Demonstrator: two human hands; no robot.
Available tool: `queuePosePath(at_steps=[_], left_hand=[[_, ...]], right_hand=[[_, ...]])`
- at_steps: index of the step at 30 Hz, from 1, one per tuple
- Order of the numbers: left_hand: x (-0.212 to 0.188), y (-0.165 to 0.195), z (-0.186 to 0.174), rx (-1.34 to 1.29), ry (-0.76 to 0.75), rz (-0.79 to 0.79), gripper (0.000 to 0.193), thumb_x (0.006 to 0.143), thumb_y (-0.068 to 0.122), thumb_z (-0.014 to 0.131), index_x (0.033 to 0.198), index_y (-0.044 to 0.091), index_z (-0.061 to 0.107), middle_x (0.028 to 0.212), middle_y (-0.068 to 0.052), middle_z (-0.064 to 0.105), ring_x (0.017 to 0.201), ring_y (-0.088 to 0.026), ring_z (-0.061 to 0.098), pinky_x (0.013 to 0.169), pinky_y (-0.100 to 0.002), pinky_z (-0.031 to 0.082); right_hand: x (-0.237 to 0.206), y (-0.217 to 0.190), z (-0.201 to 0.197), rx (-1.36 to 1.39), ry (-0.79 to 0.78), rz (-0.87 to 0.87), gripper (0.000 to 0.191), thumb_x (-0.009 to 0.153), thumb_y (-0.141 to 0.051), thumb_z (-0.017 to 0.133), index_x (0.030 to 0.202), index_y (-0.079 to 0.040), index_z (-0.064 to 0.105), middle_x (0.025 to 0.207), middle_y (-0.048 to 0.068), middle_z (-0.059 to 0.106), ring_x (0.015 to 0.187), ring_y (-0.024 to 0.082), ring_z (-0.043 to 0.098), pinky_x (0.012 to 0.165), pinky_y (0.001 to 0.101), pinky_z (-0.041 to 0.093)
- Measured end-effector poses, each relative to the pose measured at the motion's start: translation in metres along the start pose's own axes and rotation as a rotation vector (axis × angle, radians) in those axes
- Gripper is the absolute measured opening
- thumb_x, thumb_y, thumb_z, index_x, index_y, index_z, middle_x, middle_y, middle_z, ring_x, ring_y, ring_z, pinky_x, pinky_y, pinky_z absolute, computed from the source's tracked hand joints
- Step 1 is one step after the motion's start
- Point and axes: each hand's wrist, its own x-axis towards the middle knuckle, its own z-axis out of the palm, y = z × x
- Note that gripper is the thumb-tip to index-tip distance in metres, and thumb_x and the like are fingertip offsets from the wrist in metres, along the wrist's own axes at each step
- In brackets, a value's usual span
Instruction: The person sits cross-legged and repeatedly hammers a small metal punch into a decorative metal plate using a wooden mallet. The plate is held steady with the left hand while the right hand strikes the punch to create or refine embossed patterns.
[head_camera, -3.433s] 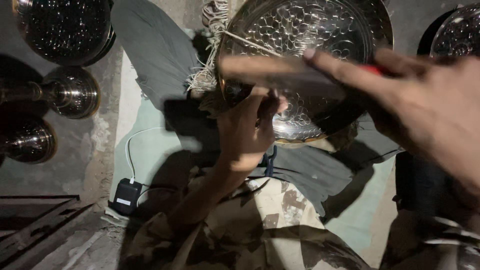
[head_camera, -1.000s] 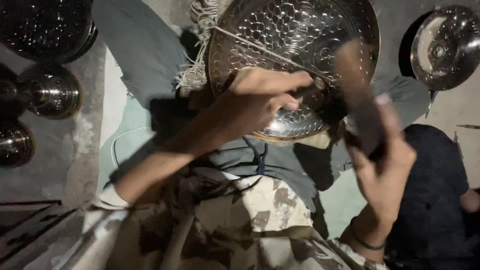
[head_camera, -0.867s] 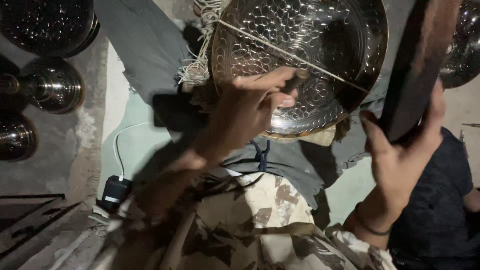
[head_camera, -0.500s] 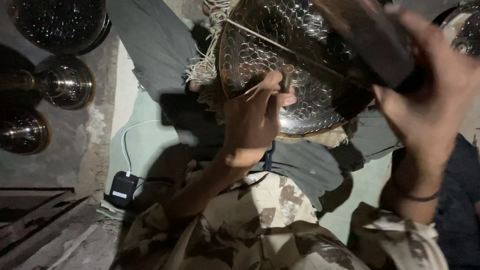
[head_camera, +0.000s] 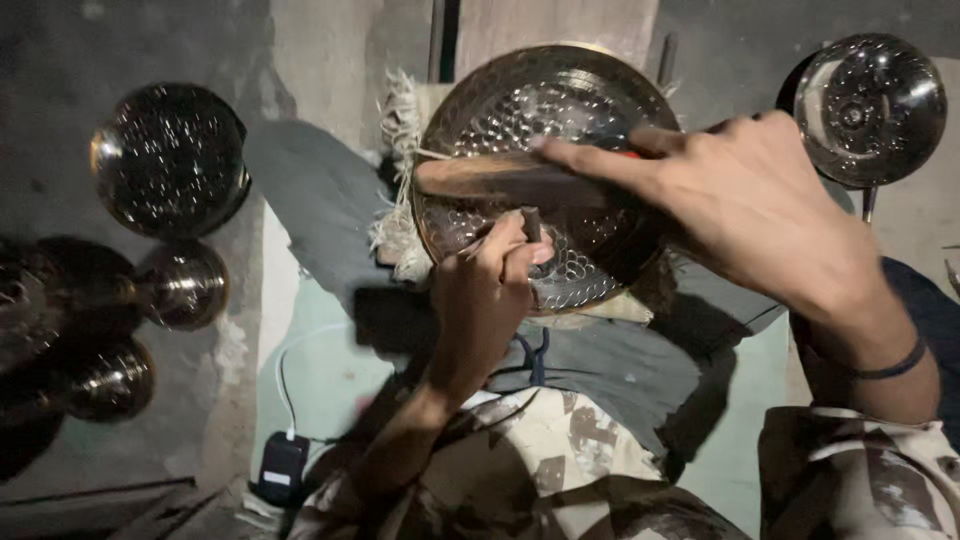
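A round, dimpled metal dish (head_camera: 590, 110) lies tilted in front of me on cloth padding. My left hand (head_camera: 487, 295) pinches a small dark punch (head_camera: 531, 224) and holds its tip against the dish's lower inside surface. My right hand (head_camera: 745, 205) grips a wooden mallet (head_camera: 500, 180) by its handle, the long head lying flat across the dish just above the punch. My forefinger stretches along the mallet.
Several shiny hammered metal vessels (head_camera: 170, 160) stand at the left, and another polished round one (head_camera: 865, 105) at the upper right. A frayed cloth (head_camera: 400, 130) sits by the dish. A black charger with a white cable (head_camera: 283, 465) lies near my left elbow.
My right hand has swung the mallet from raised at the right down and leftward, level over the dish. My left hand keeps the punch on the dish.
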Motion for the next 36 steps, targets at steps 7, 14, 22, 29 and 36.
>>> queuePosePath(at_steps=[7,14,22,29,36], left_hand=[[0.015,-0.001,-0.008,-0.177,-0.187,0.059,0.008,0.093,0.005,0.063,0.101,0.002,0.062,0.085,-0.01,0.075,0.079,-0.026,0.078,0.065,-0.035,0.059],[0.033,0.002,-0.018,-0.229,-0.37,0.141,0.015,0.092,0.002,0.06,0.107,0.002,0.066,0.086,-0.013,0.076,0.081,-0.025,0.079,0.068,-0.034,0.061],[0.052,-0.002,-0.023,-0.237,-0.609,0.167,0.019,0.094,0.004,0.059,0.11,0.002,0.067,0.086,-0.013,0.078,0.082,-0.019,0.081,0.068,-0.03,0.063],[0.055,-0.008,-0.025,-0.292,-0.567,0.208,0.019,0.094,-0.001,0.055,0.111,0.0,0.064,0.091,-0.015,0.078,0.092,-0.022,0.081,0.077,-0.03,0.064],[0.054,-0.012,-0.025,-0.276,-0.588,0.182,0.017,0.094,-0.004,0.054,0.107,0.001,0.064,0.092,-0.015,0.079,0.094,-0.022,0.081,0.078,-0.03,0.064]], right_hand=[[-0.015,-0.001,-0.002,0.172,-0.002,0.073,0.085,0.087,-0.007,0.068,0.16,-0.032,0.035,0.082,0.009,0.071,0.037,0.012,0.042,0.039,0.0312,0.036],[-0.042,-0.012,-0.005,0.216,0.002,0.282,0.104,0.072,-0.004,0.075,0.163,-0.033,0.035,0.09,0.009,0.073,0.04,0.016,0.052,0.04,0.0315,0.04],[-0.09,-0.045,0.017,0.525,0.4,0.519,0.091,0.073,0.0,0.078,0.156,-0.018,0.044,0.114,0.02,0.072,0.091,0.033,0.073,0.072,0.0407,0.058],[-0.096,-0.044,0.02,0.813,0.416,0.781,0.077,0.087,-0.003,0.084,0.156,-0.011,0.05,0.117,0.02,0.073,0.105,0.023,0.075,0.082,0.0347,0.059],[-0.08,-0.035,0.017,0.788,0.511,0.628,0.068,0.085,0.001,0.077,0.148,-0.007,0.052,0.117,0.022,0.072,0.094,0.025,0.072,0.084,0.0343,0.059]])
